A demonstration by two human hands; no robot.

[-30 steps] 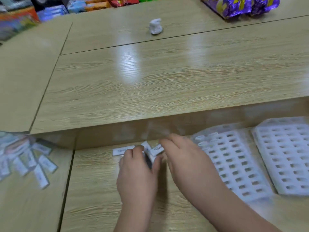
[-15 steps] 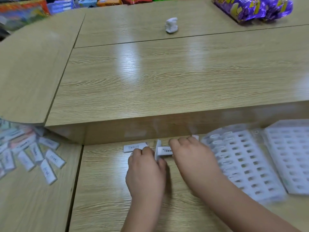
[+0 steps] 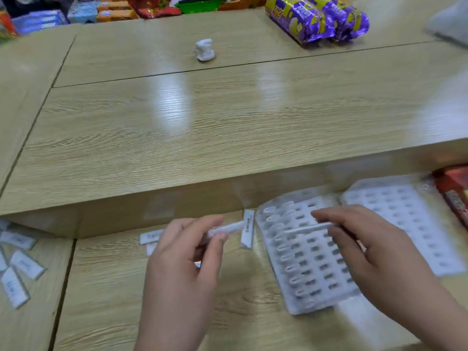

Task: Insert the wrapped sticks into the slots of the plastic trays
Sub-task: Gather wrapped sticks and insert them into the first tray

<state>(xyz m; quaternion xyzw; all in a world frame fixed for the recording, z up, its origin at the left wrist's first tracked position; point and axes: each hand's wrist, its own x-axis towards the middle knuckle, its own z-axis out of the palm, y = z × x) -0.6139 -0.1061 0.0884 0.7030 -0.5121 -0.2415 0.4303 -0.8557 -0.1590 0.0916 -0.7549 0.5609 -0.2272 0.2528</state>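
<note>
My left hand point(image 3: 184, 259) pinches a white wrapped stick point(image 3: 225, 229) between thumb and fingers, left of the trays. My right hand point(image 3: 367, 247) holds another wrapped stick point(image 3: 309, 228) flat over the near white plastic tray point(image 3: 298, 295), whose slots lie in rows. A second tray point(image 3: 415, 224) lies to its right. One stick point(image 3: 248, 229) stands on edge beside the near tray's left rim. Two more sticks point(image 3: 150, 236) lie behind my left hand. A loose pile of sticks point(image 3: 17, 264) is at the far left.
A raised wooden counter point(image 3: 228, 127) runs across behind the work surface. On it sit a crumpled white wad point(image 3: 204, 49) and purple snack packs point(image 3: 319, 19). A red box point(image 3: 453, 193) lies at the right edge beside the far tray.
My hands have parted. The right hand moved right with a stick and is over the near tray. The left hand keeps a stick and has lifted slightly.
</note>
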